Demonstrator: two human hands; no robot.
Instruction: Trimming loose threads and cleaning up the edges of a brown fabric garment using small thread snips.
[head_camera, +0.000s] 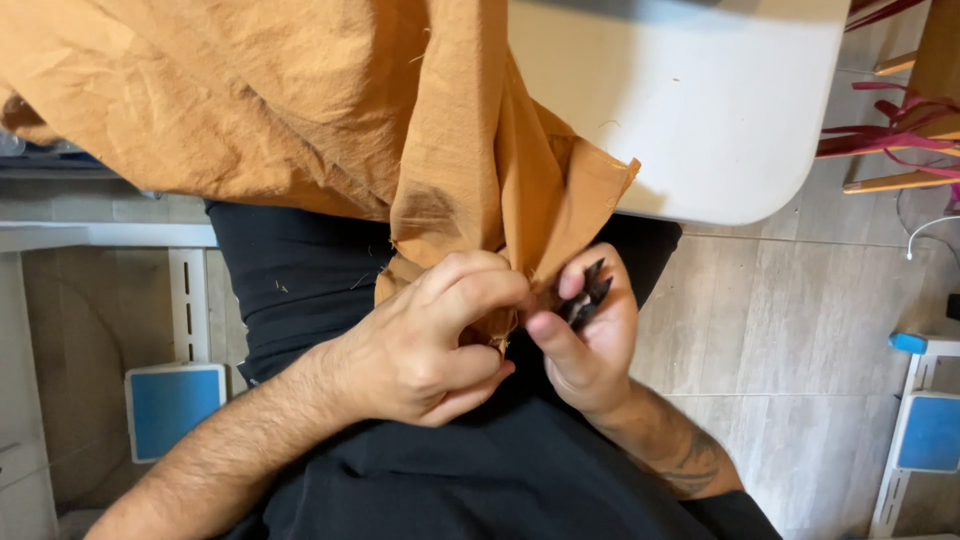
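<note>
A large orange-brown cloth hangs from the white table down over my lap. My left hand pinches the cloth's lower raw edge between thumb and fingers. Right beside it, my right hand grips a small dark cutting tool, which looks like thread snips, with its tip at the same edge of the cloth. The two hands touch each other just above my black-clad lap. What lies between the tool's blades is hidden by the fingers and the folds.
The white table top with a rounded corner lies ahead. Dark pink ribbons hang over wooden bars at the upper right. A blue pedal-like pad sits on the floor at the left, another blue-and-white piece at the right.
</note>
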